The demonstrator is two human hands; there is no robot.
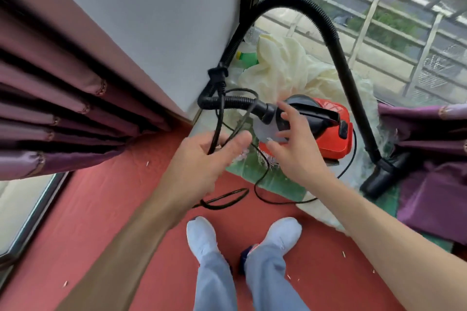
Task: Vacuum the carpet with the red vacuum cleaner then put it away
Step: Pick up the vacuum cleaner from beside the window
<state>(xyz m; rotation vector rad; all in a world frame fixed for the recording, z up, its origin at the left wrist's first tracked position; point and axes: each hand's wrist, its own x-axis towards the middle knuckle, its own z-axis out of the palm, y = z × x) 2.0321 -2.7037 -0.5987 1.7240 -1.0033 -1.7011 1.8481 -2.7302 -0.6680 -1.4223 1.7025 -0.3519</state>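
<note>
The red vacuum cleaner (pixel 328 131) with a black top handle stands on a green floor strip by the window. Its black ribbed hose (pixel 326 20) arches up and down to a black nozzle (pixel 381 177) at the right. My left hand (pixel 202 159) holds loops of the black power cord (pixel 219 121), whose plug (pixel 217 73) hangs over the hose. More cord trails on the red carpet (pixel 101 222). My right hand (pixel 293 144) hovers with spread fingers just in front of the vacuum's hose socket, holding nothing.
Purple curtains hang at the left (pixel 50 113) and right (pixel 429 159). A cream sheer cloth (pixel 290 68) is bunched behind the vacuum beside a green bottle (pixel 249 58). A white wall (pixel 151 20) stands ahead. Window glass and railing (pixel 379 7) lie beyond. My feet (pixel 242 237) stand on the carpet.
</note>
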